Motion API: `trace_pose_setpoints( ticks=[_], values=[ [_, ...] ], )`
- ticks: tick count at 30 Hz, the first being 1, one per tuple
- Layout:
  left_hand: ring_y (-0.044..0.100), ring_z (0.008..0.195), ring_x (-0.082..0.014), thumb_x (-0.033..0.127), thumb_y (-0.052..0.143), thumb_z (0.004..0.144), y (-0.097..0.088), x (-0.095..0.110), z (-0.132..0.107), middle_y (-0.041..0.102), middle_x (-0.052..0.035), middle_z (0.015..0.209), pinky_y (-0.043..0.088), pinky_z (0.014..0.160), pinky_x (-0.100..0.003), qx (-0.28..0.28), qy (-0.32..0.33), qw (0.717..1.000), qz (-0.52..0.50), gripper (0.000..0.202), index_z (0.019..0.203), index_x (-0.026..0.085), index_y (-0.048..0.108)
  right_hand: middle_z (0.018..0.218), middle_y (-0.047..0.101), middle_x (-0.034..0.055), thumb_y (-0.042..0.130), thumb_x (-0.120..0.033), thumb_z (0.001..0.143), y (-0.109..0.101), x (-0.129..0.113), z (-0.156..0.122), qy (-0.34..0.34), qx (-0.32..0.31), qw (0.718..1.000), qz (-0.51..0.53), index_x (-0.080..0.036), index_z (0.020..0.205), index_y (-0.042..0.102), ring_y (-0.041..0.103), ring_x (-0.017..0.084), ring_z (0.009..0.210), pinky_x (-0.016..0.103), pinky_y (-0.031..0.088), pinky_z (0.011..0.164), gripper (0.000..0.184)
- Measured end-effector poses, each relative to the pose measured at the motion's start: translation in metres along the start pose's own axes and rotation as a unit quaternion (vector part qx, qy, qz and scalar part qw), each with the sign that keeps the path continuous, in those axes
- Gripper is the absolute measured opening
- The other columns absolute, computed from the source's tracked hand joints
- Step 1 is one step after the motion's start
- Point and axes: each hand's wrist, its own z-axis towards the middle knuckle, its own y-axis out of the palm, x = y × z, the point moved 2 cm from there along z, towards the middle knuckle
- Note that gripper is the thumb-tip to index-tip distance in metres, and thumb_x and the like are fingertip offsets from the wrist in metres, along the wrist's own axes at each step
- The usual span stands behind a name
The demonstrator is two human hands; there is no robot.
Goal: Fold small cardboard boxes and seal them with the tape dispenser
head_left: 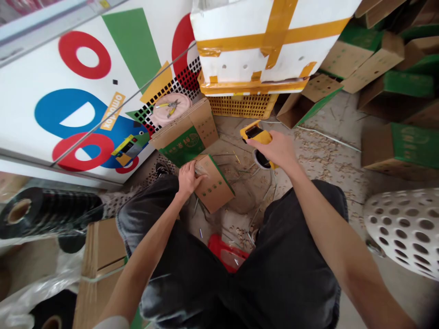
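My left hand [188, 179] rests on the near end of a small brown and green cardboard box [214, 185] that lies tilted on the floor between my knees; its fingers curl over the box edge. My right hand [276, 151] is closed round a yellow tape dispenser [256, 133] with a dark roll, held just right of and above the box. I sit on a red stool [226, 253], legs in dark trousers on either side.
A second flattened brown and green box [185, 135] leans ahead, by a pink disc with pliers [170, 108]. A white taped foam crate [264, 41] sits on a yellow basket [243, 106]. Several green cartons [394, 87] pile at right. A white perforated stool [404, 228] stands right; black film rolls [44, 212] lie left.
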Motion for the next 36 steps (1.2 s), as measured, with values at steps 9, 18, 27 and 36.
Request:
trace_pose_setpoints(
  ticks=[9,18,27,36],
  values=[
    [0.06,0.137,-0.0382,0.037,0.039,0.109,-0.001,-0.005,0.007,0.065,-0.0241,0.146,0.044,0.116,-0.054,0.025,-0.02,0.999,0.016,0.049,0.148,0.012,0.056,0.092,0.073,0.0134,0.066,-0.086,0.08,-0.011,0.01,0.001,-0.007,0.022,1.0,-0.008,-0.023,0.095,0.07,0.068,0.034,0.091,0.044,0.051,0.077,0.066],
    [0.06,0.131,-0.0409,0.057,0.072,0.093,0.002,0.003,0.004,0.066,-0.0233,0.136,0.044,0.112,-0.053,0.024,-0.038,0.998,0.038,0.064,0.139,0.016,0.055,0.091,0.072,0.0119,0.065,-0.089,0.078,-0.013,0.009,-0.002,-0.008,0.016,1.0,-0.018,-0.024,0.092,0.07,0.068,0.033,0.088,0.043,0.05,0.075,0.066],
    [0.07,0.11,-0.0344,0.031,0.062,0.096,0.0,-0.009,0.018,0.076,-0.0136,0.111,0.052,0.097,-0.046,0.061,-0.094,0.994,-0.022,0.014,0.105,0.022,0.068,0.091,0.072,0.0127,0.067,-0.087,0.077,-0.012,0.008,-0.003,-0.015,0.014,1.0,-0.009,-0.024,0.09,0.068,0.066,0.031,0.087,0.042,0.045,0.072,0.065],
    [0.065,0.119,-0.0371,0.043,0.044,0.109,0.001,-0.006,0.01,0.07,-0.0217,0.122,0.048,0.104,-0.048,0.043,-0.042,0.998,0.002,0.04,0.124,0.014,0.068,0.086,0.071,0.0113,0.066,-0.09,0.076,-0.012,0.007,-0.003,-0.019,0.015,0.999,-0.024,-0.025,0.082,0.06,0.065,0.031,0.083,0.041,0.042,0.069,0.065]
  ],
)
